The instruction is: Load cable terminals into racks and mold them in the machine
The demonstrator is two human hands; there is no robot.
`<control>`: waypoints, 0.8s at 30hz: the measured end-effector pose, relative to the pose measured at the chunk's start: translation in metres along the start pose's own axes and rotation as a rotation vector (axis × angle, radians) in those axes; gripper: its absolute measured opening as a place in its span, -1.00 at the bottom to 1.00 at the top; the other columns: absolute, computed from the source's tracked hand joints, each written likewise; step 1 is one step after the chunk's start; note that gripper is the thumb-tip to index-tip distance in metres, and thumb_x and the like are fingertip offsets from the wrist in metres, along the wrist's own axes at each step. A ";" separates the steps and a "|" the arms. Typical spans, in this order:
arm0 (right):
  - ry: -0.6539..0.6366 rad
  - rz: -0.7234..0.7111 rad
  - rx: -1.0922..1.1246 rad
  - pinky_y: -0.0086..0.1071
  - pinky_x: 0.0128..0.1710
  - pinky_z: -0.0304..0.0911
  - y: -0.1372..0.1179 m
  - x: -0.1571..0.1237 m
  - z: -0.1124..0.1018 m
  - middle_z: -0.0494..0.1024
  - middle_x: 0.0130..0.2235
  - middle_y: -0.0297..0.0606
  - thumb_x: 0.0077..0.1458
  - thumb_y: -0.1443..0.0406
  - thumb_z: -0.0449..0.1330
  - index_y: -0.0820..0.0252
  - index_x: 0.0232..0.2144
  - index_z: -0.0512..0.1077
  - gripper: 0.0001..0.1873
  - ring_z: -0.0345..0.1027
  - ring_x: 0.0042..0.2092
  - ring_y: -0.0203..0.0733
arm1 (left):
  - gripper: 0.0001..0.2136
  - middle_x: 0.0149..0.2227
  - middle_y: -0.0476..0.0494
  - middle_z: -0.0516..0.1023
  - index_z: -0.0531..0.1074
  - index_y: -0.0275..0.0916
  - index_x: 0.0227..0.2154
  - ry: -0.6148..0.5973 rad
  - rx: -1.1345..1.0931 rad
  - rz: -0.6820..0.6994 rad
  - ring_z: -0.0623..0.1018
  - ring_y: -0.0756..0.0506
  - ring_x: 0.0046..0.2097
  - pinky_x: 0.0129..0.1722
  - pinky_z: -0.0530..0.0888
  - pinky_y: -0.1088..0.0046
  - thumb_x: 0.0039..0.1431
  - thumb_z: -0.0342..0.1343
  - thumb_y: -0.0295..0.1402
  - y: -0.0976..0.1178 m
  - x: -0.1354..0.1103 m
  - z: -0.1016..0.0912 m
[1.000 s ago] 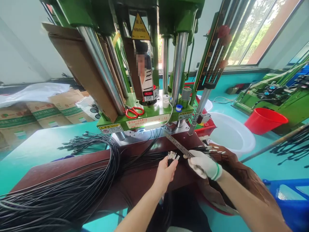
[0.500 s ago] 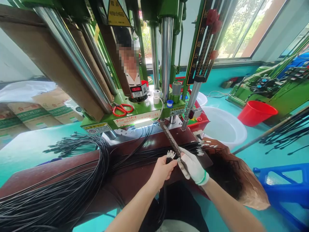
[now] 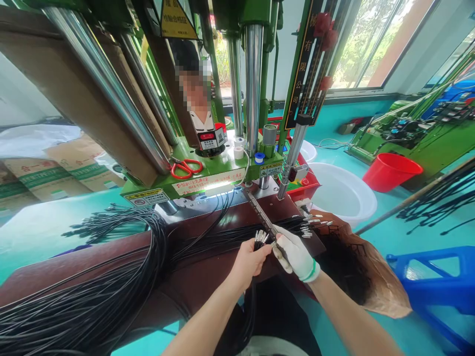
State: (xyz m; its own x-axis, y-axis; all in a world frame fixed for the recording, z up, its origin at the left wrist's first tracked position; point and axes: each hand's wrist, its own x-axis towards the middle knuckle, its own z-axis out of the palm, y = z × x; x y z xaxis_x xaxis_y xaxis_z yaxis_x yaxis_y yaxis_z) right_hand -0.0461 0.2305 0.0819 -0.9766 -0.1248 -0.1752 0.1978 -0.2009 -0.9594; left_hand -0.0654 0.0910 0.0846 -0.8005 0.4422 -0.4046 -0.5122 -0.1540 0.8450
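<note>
The green machine [image 3: 215, 164] stands beyond the brown table [image 3: 202, 279], which bears loose black cables [image 3: 92, 291]. My gloved right hand [image 3: 295, 253] clasps the near end of a metal bar [image 3: 261, 211], slanted toward the machine, likely for reach. My bare left hand [image 3: 249, 259], thumb toward the bar, pinches bunched cords [image 3: 256, 244] just below their metal plugs [image 3: 261, 236], seemingly keeping these free. Both forearms [image 3: 206, 316] angle inward.

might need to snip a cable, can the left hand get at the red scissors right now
Probably not without letting go: the left hand grips a bunch of cables. Otherwise the way looks free, as the red-handled scissors lie in plain sight near the front of the green machine base.
</note>
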 end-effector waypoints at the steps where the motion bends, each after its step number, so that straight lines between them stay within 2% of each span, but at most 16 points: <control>1: 0.001 0.001 -0.003 -0.64 -0.90 -0.09 -0.001 0.000 0.000 0.27 -0.62 -0.49 0.10 0.07 0.01 0.22 0.04 0.18 -0.49 -0.01 -0.78 -0.49 | -0.63 -0.77 0.25 0.01 0.16 -0.23 -0.56 0.000 0.001 -0.001 -0.07 0.20 -0.73 -0.75 -0.15 0.63 -0.23 0.23 -0.14 0.000 0.000 0.000; 19: 0.021 0.022 -0.098 -0.62 -0.89 -0.15 -0.004 -0.002 0.004 0.23 -0.63 -0.51 0.10 0.05 -0.02 0.24 0.05 0.17 -0.46 -0.06 -0.78 -0.50 | -0.63 -0.77 0.25 0.00 0.14 -0.21 -0.56 0.007 0.014 -0.009 -0.07 0.20 -0.73 -0.76 -0.14 0.63 -0.20 0.21 -0.11 -0.003 -0.001 -0.001; 24: 0.080 -0.080 -0.168 -0.60 -0.81 -0.12 0.008 0.002 0.008 0.17 -0.64 -0.51 0.07 0.04 0.01 0.28 0.07 0.15 -0.40 -0.04 -0.71 -0.48 | -0.64 -0.77 0.25 0.00 0.15 -0.22 -0.57 0.029 0.047 0.007 -0.05 0.19 -0.73 -0.77 -0.11 0.63 -0.19 0.20 -0.12 -0.003 -0.001 -0.002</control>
State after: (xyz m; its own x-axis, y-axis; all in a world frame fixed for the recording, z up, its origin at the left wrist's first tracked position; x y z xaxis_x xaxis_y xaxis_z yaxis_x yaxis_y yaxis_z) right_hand -0.0456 0.2206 0.0759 -0.9935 -0.0359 -0.1076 0.1091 -0.0410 -0.9932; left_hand -0.0638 0.0891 0.0818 -0.8132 0.4154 -0.4076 -0.4916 -0.1154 0.8631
